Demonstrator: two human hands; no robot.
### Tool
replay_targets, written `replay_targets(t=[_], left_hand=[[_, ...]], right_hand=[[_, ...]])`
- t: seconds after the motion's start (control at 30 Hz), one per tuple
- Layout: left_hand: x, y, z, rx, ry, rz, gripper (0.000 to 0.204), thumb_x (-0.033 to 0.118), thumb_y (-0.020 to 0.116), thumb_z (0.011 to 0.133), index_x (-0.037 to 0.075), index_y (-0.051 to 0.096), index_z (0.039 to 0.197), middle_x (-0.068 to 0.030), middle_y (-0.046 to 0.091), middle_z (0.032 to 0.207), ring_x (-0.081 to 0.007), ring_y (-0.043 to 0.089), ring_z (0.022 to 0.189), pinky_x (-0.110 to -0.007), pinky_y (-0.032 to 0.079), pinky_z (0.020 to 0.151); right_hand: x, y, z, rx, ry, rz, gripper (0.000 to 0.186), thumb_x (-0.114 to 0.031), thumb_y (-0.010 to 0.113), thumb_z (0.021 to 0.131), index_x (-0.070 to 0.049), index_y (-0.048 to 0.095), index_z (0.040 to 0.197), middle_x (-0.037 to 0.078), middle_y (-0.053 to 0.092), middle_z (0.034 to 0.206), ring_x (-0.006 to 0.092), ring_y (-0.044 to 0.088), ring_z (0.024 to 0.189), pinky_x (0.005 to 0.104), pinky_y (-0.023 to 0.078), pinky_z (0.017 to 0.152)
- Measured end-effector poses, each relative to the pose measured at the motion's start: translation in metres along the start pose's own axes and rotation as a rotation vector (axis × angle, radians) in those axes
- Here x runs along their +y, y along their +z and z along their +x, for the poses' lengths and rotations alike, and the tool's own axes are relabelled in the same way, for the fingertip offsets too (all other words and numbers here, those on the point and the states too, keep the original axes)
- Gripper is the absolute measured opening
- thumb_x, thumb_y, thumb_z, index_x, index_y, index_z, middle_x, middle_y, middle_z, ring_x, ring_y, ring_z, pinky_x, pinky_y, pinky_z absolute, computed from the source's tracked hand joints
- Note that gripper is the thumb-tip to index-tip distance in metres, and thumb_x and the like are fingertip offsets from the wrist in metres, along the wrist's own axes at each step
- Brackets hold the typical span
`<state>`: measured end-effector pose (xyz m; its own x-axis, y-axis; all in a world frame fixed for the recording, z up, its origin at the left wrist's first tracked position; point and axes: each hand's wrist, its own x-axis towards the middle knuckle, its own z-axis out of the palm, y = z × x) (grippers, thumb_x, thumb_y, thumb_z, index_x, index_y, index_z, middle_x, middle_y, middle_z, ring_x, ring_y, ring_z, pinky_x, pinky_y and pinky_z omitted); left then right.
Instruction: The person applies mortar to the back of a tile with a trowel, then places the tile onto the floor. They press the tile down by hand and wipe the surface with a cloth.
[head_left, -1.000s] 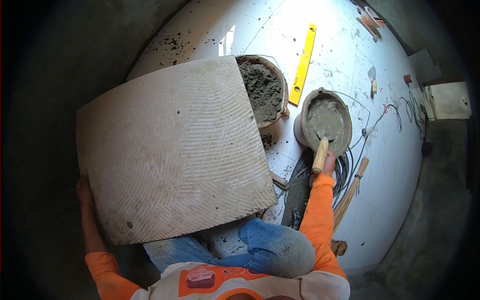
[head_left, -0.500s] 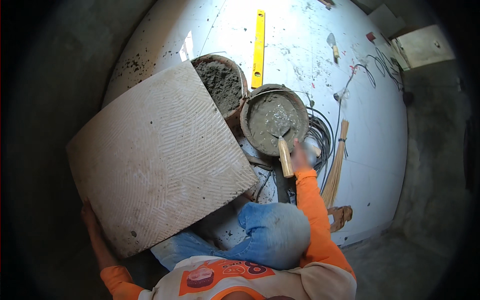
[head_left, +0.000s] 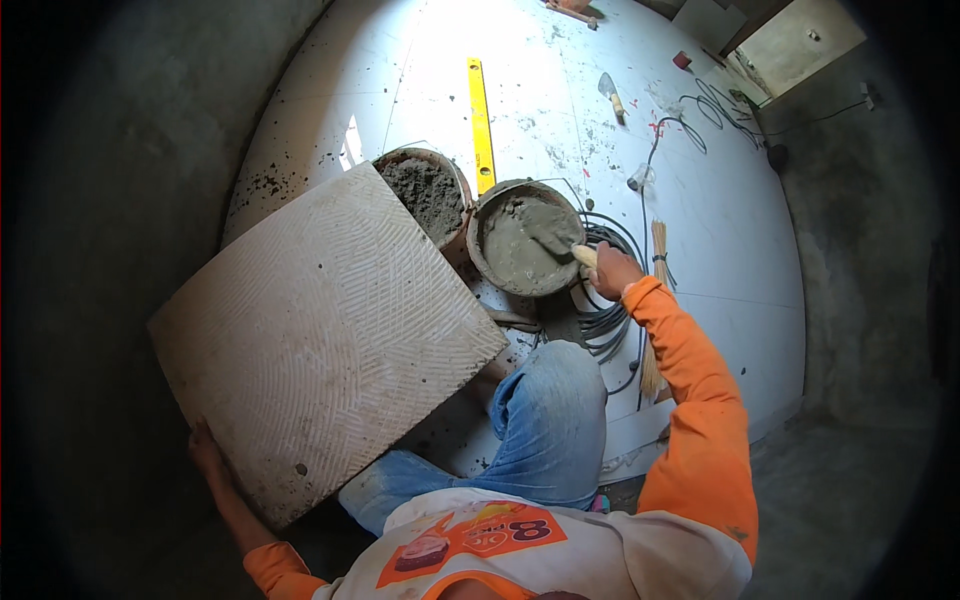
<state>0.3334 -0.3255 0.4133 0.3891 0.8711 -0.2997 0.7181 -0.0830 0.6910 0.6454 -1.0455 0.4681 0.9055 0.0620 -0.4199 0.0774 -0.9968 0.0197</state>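
A large tile [head_left: 330,330] leans tilted across my left side, its ridged back facing up. My left hand [head_left: 207,455] grips its lower left edge, with the fingers partly hidden. My right hand [head_left: 615,272] is closed round the wooden handle of a trowel [head_left: 584,255]. The trowel's blade lies in wet grey mortar [head_left: 515,245], coated with it. That mortar fills a round bucket [head_left: 487,277] in front of my right knee. Beside it, partly behind the tile, a second bucket [head_left: 462,190] holds drier, crumbly mortar [head_left: 425,195].
A yellow spirit level [head_left: 481,125] lies beyond the buckets. Coiled black cable [head_left: 608,325] and a straw broom [head_left: 655,370] are at the right. Another trowel [head_left: 612,97] and loose cord [head_left: 705,110] lie farther off on the white floor. A wall [head_left: 120,200] stands at the left.
My right hand has taken hold of the trowel that stood in the wet mortar and tipped its handle to the right. My left hand stays at the tile's edge; the whole view has shifted slightly.
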Motion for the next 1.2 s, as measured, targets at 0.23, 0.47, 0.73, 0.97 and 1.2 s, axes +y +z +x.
replay_targets(t=[0.23,0.47,0.73,0.97,1.2], left_hand=[[0.001,0.004,-0.015,0.009,0.033,-0.044,0.062,0.043,0.06,0.086,-0.012,0.053,0.115,-0.0183,0.06,0.11,-0.024,0.057,0.099,-0.034,0.041,0.089],[-0.005,0.011,-0.003,0.032,0.053,-0.063,0.059,0.041,0.059,0.087,-0.012,0.053,0.115,-0.017,0.061,0.109,-0.0232,0.057,0.097,-0.033,0.042,0.088],[-0.004,0.021,-0.009,0.044,0.064,-0.038,0.06,0.042,0.059,0.087,-0.012,0.054,0.112,-0.0152,0.062,0.104,-0.0219,0.057,0.093,-0.031,0.042,0.085],[-0.014,0.005,-0.001,0.029,0.031,-0.063,0.062,0.043,0.059,0.087,-0.012,0.053,0.113,-0.0154,0.061,0.106,-0.0224,0.056,0.094,-0.033,0.042,0.086],[-0.016,0.018,-0.005,-0.008,-0.049,-0.07,0.061,0.041,0.058,0.088,-0.013,0.051,0.116,-0.0172,0.058,0.11,-0.0243,0.056,0.098,-0.033,0.042,0.087]], right_hand=[[0.008,0.058,0.012,0.116,0.107,0.148,0.04,-0.029,0.056,0.084,-0.001,0.043,0.109,0.029,0.06,0.089,0.0449,0.06,0.082,0.0495,0.049,0.073],[-0.032,0.118,0.01,0.109,0.257,0.437,0.054,-0.045,0.057,0.082,0.003,0.051,0.106,0.03,0.06,0.099,0.0449,0.057,0.096,0.0465,0.046,0.083],[-0.044,0.109,0.021,-0.047,0.261,0.593,0.069,-0.055,0.056,0.081,0.007,0.051,0.113,0.029,0.058,0.106,0.0426,0.056,0.102,0.0432,0.044,0.089],[-0.042,0.075,-0.013,0.144,0.068,0.192,0.044,-0.037,0.062,0.082,-0.002,0.049,0.107,0.021,0.062,0.09,0.0369,0.062,0.086,0.0464,0.049,0.07],[-0.02,0.047,-0.022,0.147,0.217,0.015,0.05,-0.031,0.066,0.077,-0.002,0.041,0.11,0.022,0.062,0.098,0.0385,0.061,0.09,0.0463,0.049,0.075]])
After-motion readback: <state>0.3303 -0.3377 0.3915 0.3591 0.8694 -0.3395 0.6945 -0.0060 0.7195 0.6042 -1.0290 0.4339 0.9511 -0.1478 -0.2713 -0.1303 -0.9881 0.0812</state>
